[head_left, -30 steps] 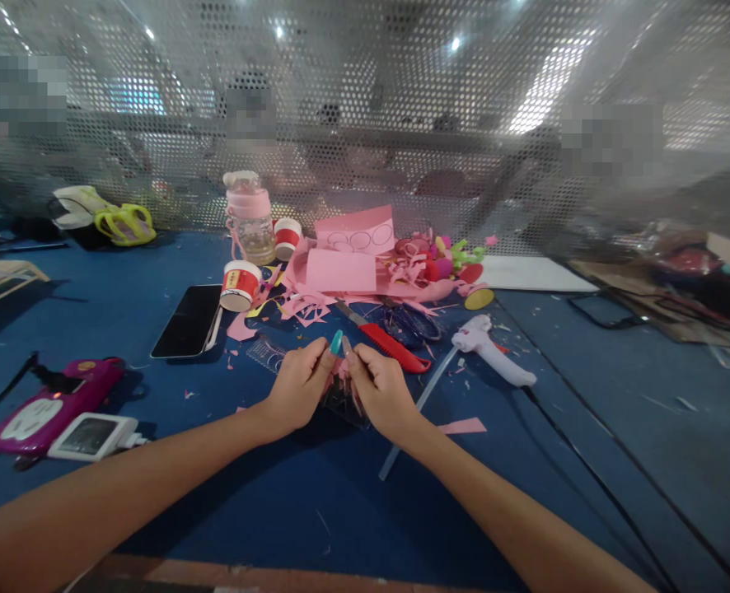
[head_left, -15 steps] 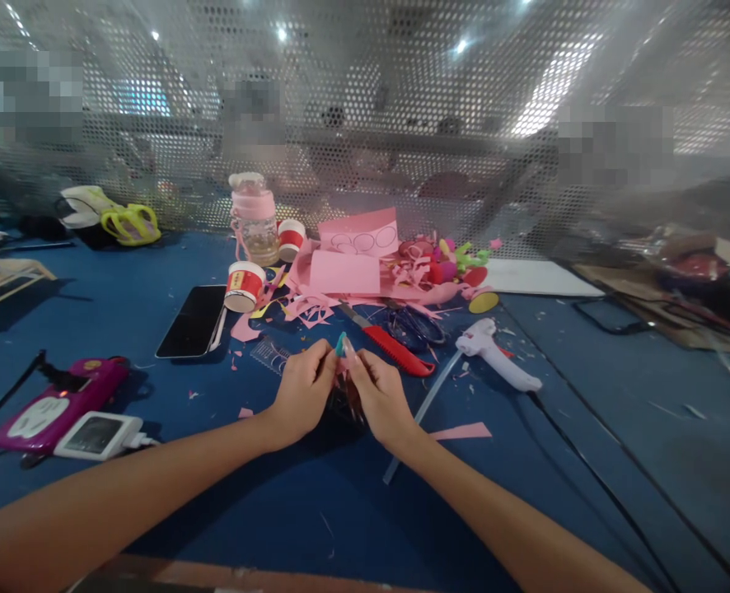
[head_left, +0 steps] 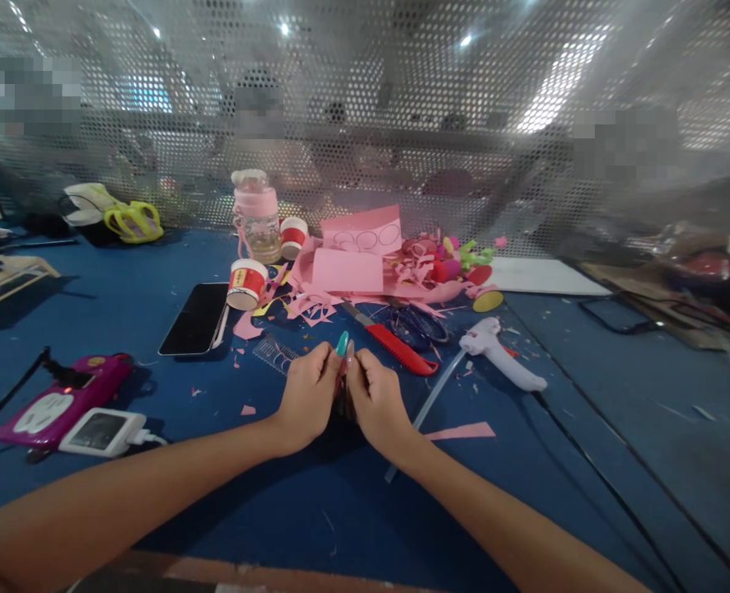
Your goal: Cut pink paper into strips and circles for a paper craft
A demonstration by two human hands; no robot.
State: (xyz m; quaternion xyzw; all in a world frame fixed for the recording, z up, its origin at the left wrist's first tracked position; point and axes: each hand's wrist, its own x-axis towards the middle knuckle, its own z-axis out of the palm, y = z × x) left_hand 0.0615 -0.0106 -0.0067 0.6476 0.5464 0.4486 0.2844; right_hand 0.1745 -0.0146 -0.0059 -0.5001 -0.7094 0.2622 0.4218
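Observation:
In the middle of the head view, my left hand (head_left: 309, 397) and my right hand (head_left: 378, 402) are closed and pressed against each other, thumbs side by side. Both pinch something small that the fingers mostly hide; only a bit of pink and dark colour shows below the thumbnails. Just beyond them lies a red-handled cutter knife (head_left: 402, 349), with dark blue-handled scissors (head_left: 415, 324) behind it. A clear plastic stencil-like strip (head_left: 273, 352) lies by the left fingers. To the right of my right hand rests a white glue gun (head_left: 502, 354) with a long translucent glue stick (head_left: 432, 401).
Pink paper (head_left: 348, 272) and scraps are heaped at the back, near paper cups (head_left: 247, 284) and a pink-lidded bottle (head_left: 257, 218). A tablet-like black device (head_left: 195, 319) and a purple power bank-like case (head_left: 62, 401) lie left. A perforated metal screen (head_left: 365, 156) stands behind.
My thumbs have closed tighter together, covering more of the pink and dark thing between them. The view has shifted slightly; the things on the table stay put.

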